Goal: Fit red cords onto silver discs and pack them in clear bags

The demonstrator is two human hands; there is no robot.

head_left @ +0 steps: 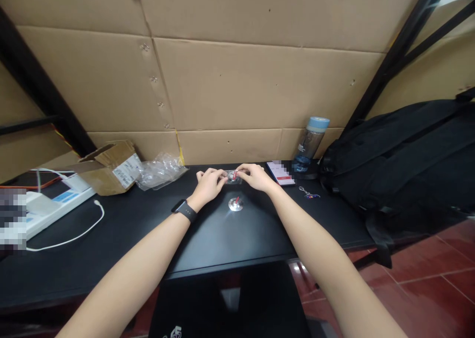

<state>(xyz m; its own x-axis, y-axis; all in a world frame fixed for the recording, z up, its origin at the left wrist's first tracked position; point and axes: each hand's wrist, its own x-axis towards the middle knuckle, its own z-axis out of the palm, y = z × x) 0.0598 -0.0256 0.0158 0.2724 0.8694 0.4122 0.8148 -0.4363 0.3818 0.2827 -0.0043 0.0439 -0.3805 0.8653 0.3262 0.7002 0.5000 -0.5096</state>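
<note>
A small clear plastic packet (233, 177) with something shiny and red in it is at the back middle of the black table. My left hand (210, 183) pinches its left side, fingers closed. At its right side, the closed fingers of my right hand (254, 176) grip it near the red part. Just in front of both hands, a round silver disc (236, 205) with a red piece on top lies on the table, touched by neither hand. The packet's exact contents are too small to tell.
On the black table (230, 244), an opened cardboard box (111, 167), crumpled clear plastic (159, 171), a white power strip (59, 209) and cable stand left. A phone (281, 173), bottle (310, 145), keychain (309, 193) and black backpack (404, 160) are right. Cardboard (230, 90) lines the back.
</note>
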